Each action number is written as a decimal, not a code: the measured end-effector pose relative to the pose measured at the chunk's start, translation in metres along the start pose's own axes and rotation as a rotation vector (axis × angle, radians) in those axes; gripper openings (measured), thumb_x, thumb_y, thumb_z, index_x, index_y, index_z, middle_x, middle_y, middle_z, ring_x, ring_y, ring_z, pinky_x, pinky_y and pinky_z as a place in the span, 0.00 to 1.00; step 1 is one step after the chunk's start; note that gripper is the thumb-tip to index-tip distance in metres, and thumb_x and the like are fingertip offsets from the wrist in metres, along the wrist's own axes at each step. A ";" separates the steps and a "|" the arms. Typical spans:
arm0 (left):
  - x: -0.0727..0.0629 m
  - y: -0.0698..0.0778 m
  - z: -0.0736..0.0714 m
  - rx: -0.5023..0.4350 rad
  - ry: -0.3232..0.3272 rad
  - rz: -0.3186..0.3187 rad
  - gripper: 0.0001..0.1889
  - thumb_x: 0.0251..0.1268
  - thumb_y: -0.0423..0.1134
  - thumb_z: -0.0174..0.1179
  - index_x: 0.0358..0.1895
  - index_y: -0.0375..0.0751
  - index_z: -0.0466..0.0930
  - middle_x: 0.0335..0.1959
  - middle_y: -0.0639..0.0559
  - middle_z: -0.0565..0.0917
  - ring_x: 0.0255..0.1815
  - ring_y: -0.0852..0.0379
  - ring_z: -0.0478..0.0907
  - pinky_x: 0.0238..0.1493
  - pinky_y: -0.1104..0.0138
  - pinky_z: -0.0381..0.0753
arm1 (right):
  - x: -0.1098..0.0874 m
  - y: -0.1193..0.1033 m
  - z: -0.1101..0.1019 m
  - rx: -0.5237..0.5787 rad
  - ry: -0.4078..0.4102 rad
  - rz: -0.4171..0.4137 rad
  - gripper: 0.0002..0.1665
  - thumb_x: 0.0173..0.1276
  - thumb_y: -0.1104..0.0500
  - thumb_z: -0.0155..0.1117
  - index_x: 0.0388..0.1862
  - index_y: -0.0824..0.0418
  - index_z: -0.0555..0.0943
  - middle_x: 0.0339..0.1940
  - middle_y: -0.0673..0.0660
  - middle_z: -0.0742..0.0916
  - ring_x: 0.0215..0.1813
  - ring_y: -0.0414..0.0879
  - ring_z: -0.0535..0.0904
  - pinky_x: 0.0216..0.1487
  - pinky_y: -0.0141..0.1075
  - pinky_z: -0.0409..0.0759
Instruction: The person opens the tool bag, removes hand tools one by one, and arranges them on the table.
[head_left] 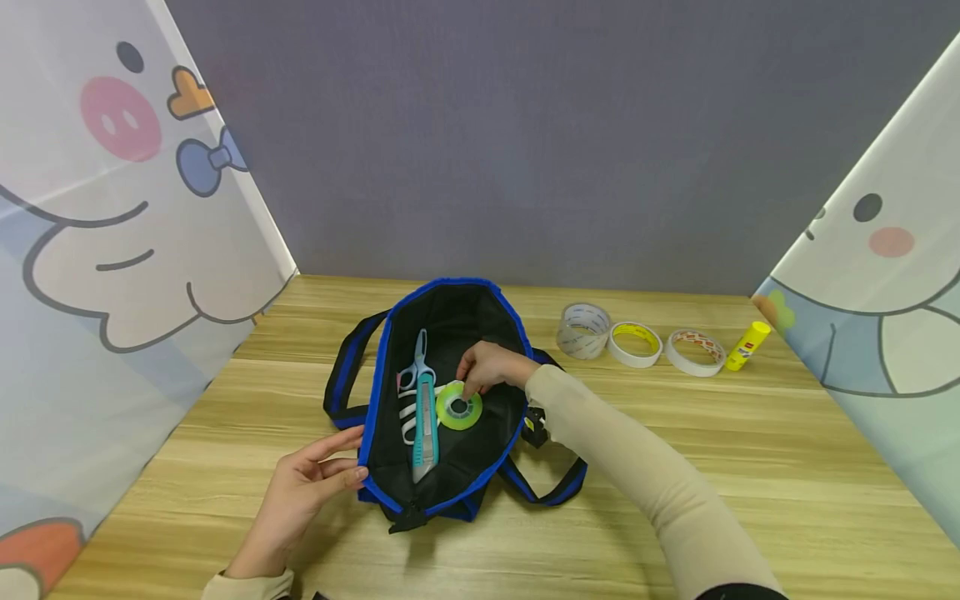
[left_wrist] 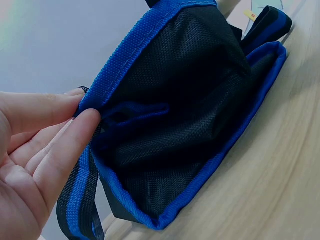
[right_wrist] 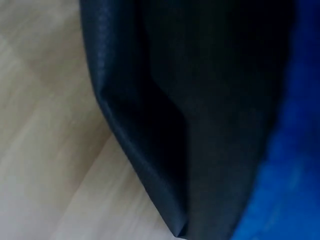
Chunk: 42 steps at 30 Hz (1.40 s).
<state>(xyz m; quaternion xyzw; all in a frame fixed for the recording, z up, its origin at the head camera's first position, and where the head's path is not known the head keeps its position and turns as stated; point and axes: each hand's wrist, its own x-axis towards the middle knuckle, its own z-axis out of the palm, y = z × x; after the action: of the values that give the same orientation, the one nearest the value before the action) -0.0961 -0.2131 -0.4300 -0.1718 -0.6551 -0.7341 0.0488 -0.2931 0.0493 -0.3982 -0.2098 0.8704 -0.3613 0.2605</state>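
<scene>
An open black tote bag with blue trim [head_left: 442, 310] stands on the table. My left hand [head_left: 296, 492] pinches its left rim; the left wrist view shows thumb and finger on the blue edging [left_wrist: 117, 62]. My right hand [head_left: 493, 367] reaches into the bag, its fingertips pinching a yellow-green roll of tape [head_left: 452, 418]. Beside the roll lie a teal utility knife [head_left: 425, 421], light blue scissors [head_left: 422, 360] and a white looped item [head_left: 407, 423], partly covered by the knife. In the right wrist view only blurred bag fabric [right_wrist: 220, 125] shows; the hand is hidden.
Right of the bag stand a clear tape roll [head_left: 567, 342], two white-sided tape rolls [head_left: 633, 359] [head_left: 693, 367] and a yellow glue stick [head_left: 748, 345]. Bag straps [head_left: 347, 371] spread out on both sides. A grey panel [head_left: 510, 150] closes the table's back.
</scene>
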 end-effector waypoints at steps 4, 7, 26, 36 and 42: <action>0.000 0.001 0.000 0.002 0.003 -0.006 0.26 0.60 0.13 0.58 0.61 0.34 0.80 0.52 0.56 0.85 0.42 0.58 0.86 0.38 0.66 0.87 | -0.001 0.000 0.000 0.003 -0.018 -0.021 0.12 0.54 0.68 0.77 0.38 0.64 0.85 0.33 0.54 0.85 0.32 0.44 0.80 0.34 0.33 0.84; 0.001 0.000 0.000 0.000 0.002 -0.008 0.26 0.60 0.14 0.57 0.61 0.33 0.79 0.53 0.56 0.85 0.43 0.58 0.86 0.38 0.66 0.87 | -0.003 -0.001 -0.002 0.005 -0.030 -0.045 0.11 0.55 0.67 0.76 0.38 0.64 0.86 0.32 0.53 0.86 0.32 0.44 0.81 0.35 0.33 0.84; 0.001 -0.001 0.001 0.004 0.012 -0.005 0.26 0.59 0.13 0.58 0.61 0.33 0.80 0.53 0.56 0.85 0.42 0.58 0.86 0.38 0.66 0.87 | -0.010 -0.007 -0.012 0.147 -0.074 -0.053 0.07 0.59 0.71 0.73 0.37 0.70 0.86 0.30 0.58 0.88 0.30 0.45 0.84 0.36 0.40 0.88; 0.001 0.000 0.001 0.011 0.010 -0.011 0.26 0.60 0.13 0.58 0.61 0.34 0.80 0.50 0.55 0.85 0.42 0.58 0.86 0.38 0.66 0.87 | -0.015 -0.007 -0.015 0.205 -0.056 -0.067 0.07 0.60 0.73 0.71 0.38 0.71 0.86 0.30 0.59 0.88 0.29 0.47 0.84 0.33 0.40 0.88; 0.001 0.000 0.001 0.008 0.009 -0.010 0.26 0.60 0.13 0.58 0.61 0.33 0.80 0.51 0.55 0.85 0.42 0.58 0.86 0.38 0.66 0.87 | -0.019 -0.003 -0.021 0.238 -0.027 -0.069 0.06 0.60 0.73 0.71 0.38 0.72 0.86 0.30 0.60 0.88 0.27 0.46 0.84 0.32 0.41 0.88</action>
<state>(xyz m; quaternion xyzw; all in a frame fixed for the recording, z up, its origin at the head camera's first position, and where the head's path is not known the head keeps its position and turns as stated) -0.0966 -0.2118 -0.4300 -0.1652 -0.6587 -0.7324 0.0489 -0.2903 0.0688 -0.3772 -0.2123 0.8099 -0.4680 0.2827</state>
